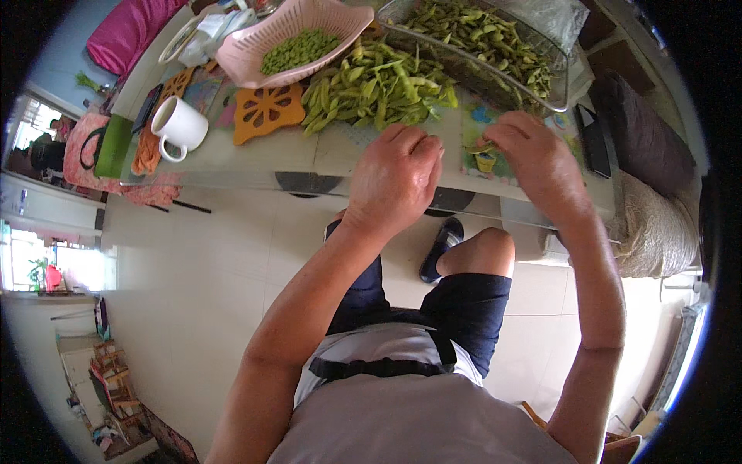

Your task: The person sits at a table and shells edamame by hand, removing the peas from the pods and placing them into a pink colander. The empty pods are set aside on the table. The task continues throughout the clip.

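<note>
My left hand [399, 174] is curled above the table's front edge, just in front of a heap of green soybean pods [377, 87]. Its fingertips are turned away, so whatever they may hold is hidden. To the right, my right hand [536, 153] hovers with bent fingers over a printed mat [503, 168]. A small greenish bit shows by its thumb; I cannot tell whether it is pinched there or part of the print. Shelled green beans [301, 51] lie in a pink plastic basket [243, 58] behind the heap. A wire basket [565, 87] at the back right holds more pods [493, 40].
On the left stand a white mug [181, 124] and an orange cut-out trivet [268, 113]. A dark phone-like object [592, 139] lies at the right. The glass tabletop's edge [243, 178] runs before me, above my knees. A dark cushion [643, 133] is beyond its right end.
</note>
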The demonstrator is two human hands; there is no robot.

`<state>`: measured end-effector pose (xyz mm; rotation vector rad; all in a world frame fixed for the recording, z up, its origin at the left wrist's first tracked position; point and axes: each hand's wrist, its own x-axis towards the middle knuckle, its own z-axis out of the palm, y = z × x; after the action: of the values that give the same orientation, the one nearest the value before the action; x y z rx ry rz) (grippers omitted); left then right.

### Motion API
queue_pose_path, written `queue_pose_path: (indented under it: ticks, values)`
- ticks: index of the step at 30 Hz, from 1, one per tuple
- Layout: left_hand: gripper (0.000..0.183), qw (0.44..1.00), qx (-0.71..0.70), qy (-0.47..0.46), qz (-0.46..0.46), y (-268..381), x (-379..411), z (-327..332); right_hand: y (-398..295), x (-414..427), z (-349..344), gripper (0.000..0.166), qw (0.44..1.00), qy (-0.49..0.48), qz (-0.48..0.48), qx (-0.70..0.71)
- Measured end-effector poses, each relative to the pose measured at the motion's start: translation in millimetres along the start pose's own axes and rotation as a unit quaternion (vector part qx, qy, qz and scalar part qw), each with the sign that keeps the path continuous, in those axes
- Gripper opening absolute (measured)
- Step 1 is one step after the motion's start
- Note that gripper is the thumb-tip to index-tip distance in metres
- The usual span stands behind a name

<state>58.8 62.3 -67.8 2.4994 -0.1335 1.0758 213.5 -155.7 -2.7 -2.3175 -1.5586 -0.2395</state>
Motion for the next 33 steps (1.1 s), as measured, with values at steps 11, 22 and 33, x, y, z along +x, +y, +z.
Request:
queue_pose_path:
  ticks: [11,22,33]
  values:
    - [0.010,1.000,0.011,0.016,0.018,0,2,3,13,-18,18,0.043,0.999,0.029,0.024,0.030]
    - [0.030,0.996,-0.041,-0.053,0.062,14,50,29,12,-51,24,0.045,0.990,0.127,0.050,0.044]
    - [0.035,0.986,-0.045,-0.160,-0.012,14,56,41,3,-52,32,0.040,0.977,0.202,0.047,0.059]
